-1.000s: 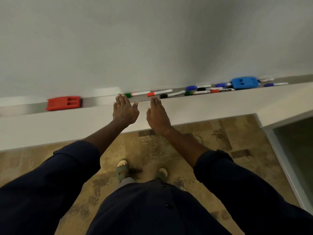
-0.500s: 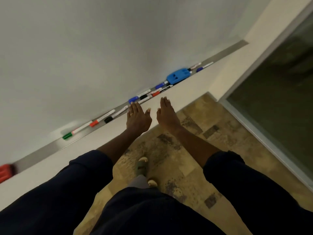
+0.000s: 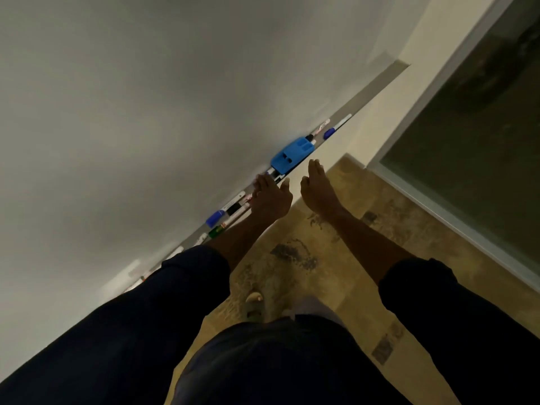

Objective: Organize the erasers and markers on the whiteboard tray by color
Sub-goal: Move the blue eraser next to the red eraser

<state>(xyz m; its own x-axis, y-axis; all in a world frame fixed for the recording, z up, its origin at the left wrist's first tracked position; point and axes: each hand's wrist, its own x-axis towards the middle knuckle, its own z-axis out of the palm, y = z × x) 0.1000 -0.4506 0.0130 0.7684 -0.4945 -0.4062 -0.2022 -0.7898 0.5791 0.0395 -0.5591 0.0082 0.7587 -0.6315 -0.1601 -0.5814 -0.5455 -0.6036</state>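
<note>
The whiteboard tray runs diagonally across the tilted view, from lower left up to upper right, under the bare whiteboard. The blue eraser lies on the tray just beyond both hands. The left hand reaches flat, palm down, fingers spread and empty, over the tray where several markers crowd together; it covers part of them, and whether it touches any cannot be told. The right hand is also open and empty, fingers straight, its tips near the eraser's lower edge but apart from it. Beside the left forearm lie a blue-capped marker, a black-capped marker and a green-capped marker. Past the eraser, another blue-capped marker and a white-barrelled marker with red print lie toward the tray's far end. The print on the barrels is too small and blurred to read. Dark sleeves are pushed up both forearms.
</note>
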